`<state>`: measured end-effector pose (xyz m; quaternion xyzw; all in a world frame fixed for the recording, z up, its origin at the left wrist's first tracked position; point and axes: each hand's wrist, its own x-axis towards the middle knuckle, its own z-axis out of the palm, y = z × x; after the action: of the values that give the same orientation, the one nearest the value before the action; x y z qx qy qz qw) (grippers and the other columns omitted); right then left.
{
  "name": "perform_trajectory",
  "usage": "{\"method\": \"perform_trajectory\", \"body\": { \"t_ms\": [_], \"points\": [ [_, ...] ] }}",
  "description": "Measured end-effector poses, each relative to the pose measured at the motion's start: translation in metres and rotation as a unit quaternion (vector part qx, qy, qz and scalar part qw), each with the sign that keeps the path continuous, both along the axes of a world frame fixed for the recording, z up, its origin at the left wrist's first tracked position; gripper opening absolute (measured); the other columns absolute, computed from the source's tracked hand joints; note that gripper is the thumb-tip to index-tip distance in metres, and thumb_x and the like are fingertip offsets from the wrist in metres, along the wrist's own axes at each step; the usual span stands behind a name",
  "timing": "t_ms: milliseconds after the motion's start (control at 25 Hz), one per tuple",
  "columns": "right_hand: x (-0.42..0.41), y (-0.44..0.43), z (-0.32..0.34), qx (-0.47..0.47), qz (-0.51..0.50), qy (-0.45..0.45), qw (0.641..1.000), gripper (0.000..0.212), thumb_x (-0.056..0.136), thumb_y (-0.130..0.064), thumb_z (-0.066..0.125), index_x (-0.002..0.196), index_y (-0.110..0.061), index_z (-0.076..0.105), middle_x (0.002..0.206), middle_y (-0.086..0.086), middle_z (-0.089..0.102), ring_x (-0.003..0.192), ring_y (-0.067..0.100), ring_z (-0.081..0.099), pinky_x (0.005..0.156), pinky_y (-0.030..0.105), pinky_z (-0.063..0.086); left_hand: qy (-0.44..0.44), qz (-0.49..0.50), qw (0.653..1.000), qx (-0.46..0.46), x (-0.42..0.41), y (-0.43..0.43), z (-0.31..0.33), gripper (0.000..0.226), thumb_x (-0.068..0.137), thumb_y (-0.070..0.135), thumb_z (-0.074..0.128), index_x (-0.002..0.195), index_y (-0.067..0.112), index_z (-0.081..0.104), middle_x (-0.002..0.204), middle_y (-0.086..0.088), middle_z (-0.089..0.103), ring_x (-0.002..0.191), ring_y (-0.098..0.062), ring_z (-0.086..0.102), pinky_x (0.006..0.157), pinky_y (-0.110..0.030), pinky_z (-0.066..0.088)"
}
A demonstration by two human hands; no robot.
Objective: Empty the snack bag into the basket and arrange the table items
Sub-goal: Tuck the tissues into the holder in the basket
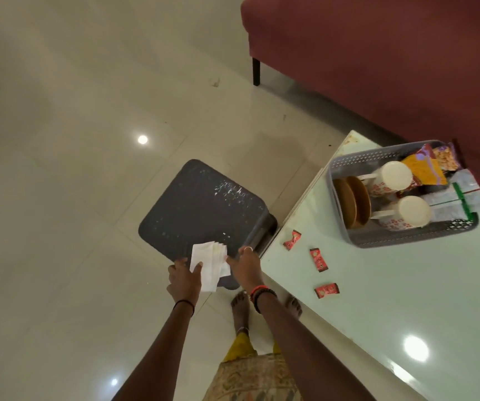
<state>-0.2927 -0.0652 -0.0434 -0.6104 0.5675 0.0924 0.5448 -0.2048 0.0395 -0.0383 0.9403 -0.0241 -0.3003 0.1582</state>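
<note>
Both arms reach forward and down, nearly straight, with the forearms running close together. The left hand (182,277) is turned back-up, fingers curled and closed on a white folded paper (209,264), a thin dark band round its wrist. The right hand (244,266), just beside the left, also shows its back, a ring on one finger and red and dark bangles at the wrist, its fingertips touching the paper's far edge.

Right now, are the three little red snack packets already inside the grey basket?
No, the three red packets lie loose on the table, in front of the grey basket.
</note>
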Motion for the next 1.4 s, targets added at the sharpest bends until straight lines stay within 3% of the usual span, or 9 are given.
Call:
{"method": "perform_trajectory", "body": {
  "t_ms": [240,400,640,760,880,1000,1080,1200,1400],
  "points": [
    [0.021,0.036,-0.018,-0.006,0.028,0.045,0.999,0.067,0.081,-0.041,0.069,0.131,-0.006,0.043,0.134,0.015,0.050,0.123,0.031,0.050,0.101,0.043,0.047,0.034,-0.051,0.998,-0.012,0.005,0.009,-0.023,0.045,0.081,0.041,0.067,0.109,0.009,0.053,0.104,-0.005,0.060,0.092,-0.024,0.057,0.093,-0.046,0.043],
    [0.024,0.035,-0.024,-0.009,-0.006,0.045,0.999,0.060,0.083,-0.035,0.070,0.127,-0.003,0.044,0.129,0.016,0.054,0.119,0.033,0.054,0.097,0.045,0.050,0.061,-0.086,0.994,-0.023,0.023,0.003,-0.030,0.029,0.084,0.027,0.065,0.095,0.001,0.062,0.100,-0.016,0.063,0.093,-0.031,0.060,0.082,-0.038,0.053],
    [0.022,0.016,-0.020,0.177,-0.200,-0.045,0.963,0.043,0.081,-0.024,0.073,0.113,0.003,0.062,0.115,0.017,0.068,0.104,0.027,0.065,0.091,0.035,0.055,0.180,-0.053,0.978,-0.093,0.039,-0.019,-0.013,0.029,0.087,0.020,0.061,0.109,0.002,0.056,0.098,-0.010,0.057,0.086,-0.025,0.055,0.064,-0.026,0.044],
    [0.008,0.003,-0.010,0.220,-0.217,-0.063,0.949,0.053,0.079,-0.033,0.074,0.121,-0.003,0.059,0.120,0.013,0.065,0.098,0.021,0.060,0.090,0.030,0.052,0.211,-0.064,0.970,-0.105,0.040,-0.038,0.002,0.023,0.089,0.023,0.059,0.106,0.010,0.053,0.100,-0.007,0.055,0.084,-0.022,0.054,0.059,-0.023,0.044],
    [-0.015,-0.015,0.000,0.271,-0.265,-0.154,0.913,0.061,0.077,-0.038,0.075,0.127,-0.012,0.053,0.126,0.007,0.061,0.116,0.024,0.056,0.096,0.036,0.051,0.288,-0.052,0.942,-0.164,0.034,-0.062,0.022,0.024,0.090,0.025,0.057,0.110,0.012,0.052,0.109,-0.014,0.058,0.089,-0.025,0.057,0.068,-0.029,0.052],
    [-0.035,-0.037,0.007,0.299,-0.310,-0.255,0.866,0.050,0.081,-0.027,0.074,0.125,-0.016,0.054,0.127,0.007,0.061,0.116,0.022,0.056,0.084,0.028,0.054,0.330,-0.068,0.923,-0.187,0.023,-0.091,0.036,0.025,0.091,0.020,0.057,0.111,0.008,0.051,0.113,-0.020,0.058,0.096,-0.032,0.058,0.081,-0.042,0.051],
    [-0.047,-0.055,0.009,0.283,-0.354,-0.291,0.842,0.051,0.082,-0.018,0.072,0.128,-0.015,0.051,0.129,0.009,0.058,0.118,0.026,0.055,0.090,0.037,0.055,0.336,-0.087,0.919,-0.186,0.011,-0.113,0.040,0.024,0.090,0.020,0.059,0.108,0.006,0.051,0.111,-0.020,0.059,0.099,-0.034,0.059,0.088,-0.046,0.050],
    [-0.066,-0.081,0.015,0.245,-0.367,-0.285,0.851,0.062,0.081,-0.021,0.073,0.134,-0.016,0.042,0.131,0.010,0.054,0.119,0.030,0.052,0.100,0.047,0.050,0.320,-0.118,0.922,-0.184,-0.009,-0.142,0.041,0.023,0.089,0.023,0.062,0.102,0.007,0.051,0.108,-0.018,0.061,0.100,-0.033,0.059,0.089,-0.045,0.050],
    [-0.109,-0.134,0.031,0.146,-0.364,-0.218,0.894,0.058,0.084,-0.020,0.070,0.135,-0.010,0.044,0.130,0.013,0.054,0.118,0.034,0.054,0.096,0.044,0.053,0.318,-0.166,0.913,-0.193,-0.052,-0.199,0.035,0.025,0.084,0.026,0.068,0.097,0.008,0.056,0.101,-0.014,0.063,0.096,-0.029,0.061,0.089,-0.044,0.052]
  ]
}}
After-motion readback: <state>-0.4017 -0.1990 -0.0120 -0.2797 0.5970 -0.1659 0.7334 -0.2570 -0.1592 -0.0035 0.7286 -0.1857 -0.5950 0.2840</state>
